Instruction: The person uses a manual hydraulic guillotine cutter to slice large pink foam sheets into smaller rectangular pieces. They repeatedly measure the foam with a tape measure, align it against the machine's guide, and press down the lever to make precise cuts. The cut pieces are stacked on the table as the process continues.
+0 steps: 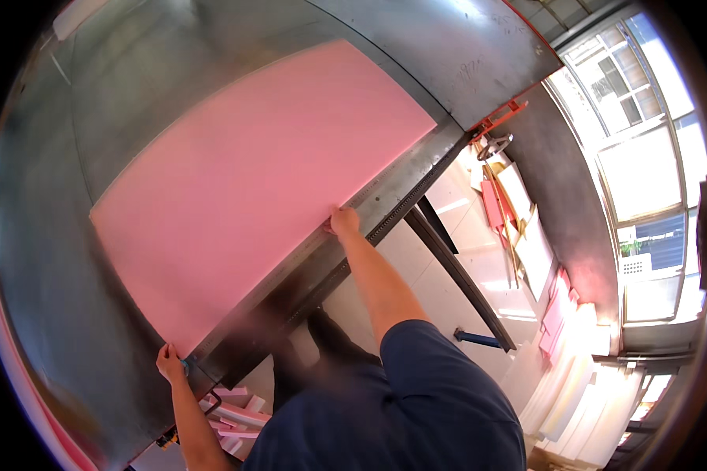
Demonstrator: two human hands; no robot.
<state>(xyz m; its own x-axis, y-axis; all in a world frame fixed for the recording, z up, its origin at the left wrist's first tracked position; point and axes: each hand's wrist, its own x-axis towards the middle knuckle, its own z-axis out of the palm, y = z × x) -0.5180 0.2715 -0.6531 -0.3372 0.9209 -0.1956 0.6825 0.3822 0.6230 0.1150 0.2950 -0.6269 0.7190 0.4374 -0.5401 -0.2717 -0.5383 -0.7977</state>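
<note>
A large pink foam sheet (251, 180) lies flat on a dark metal table (47, 228). My left hand (171, 363) is at the sheet's near left corner, its fingers closed in a pinch. A small bluish thing (184, 366) shows beside those fingers, too little of it visible to name. Farther along the near edge, my right hand (343, 223) has its fingers curled in at the sheet's rim. What they grip there is hidden. A narrow strip with fine marks (381, 179) runs along the table beside that edge.
Pink offcuts (239, 416) lie on the floor below the table's near left corner. A dark metal beam (463, 282) juts out from the table at right. Foam boards and scraps (558, 314) line the wall under the windows. Another metal surface (448, 47) adjoins at the far side.
</note>
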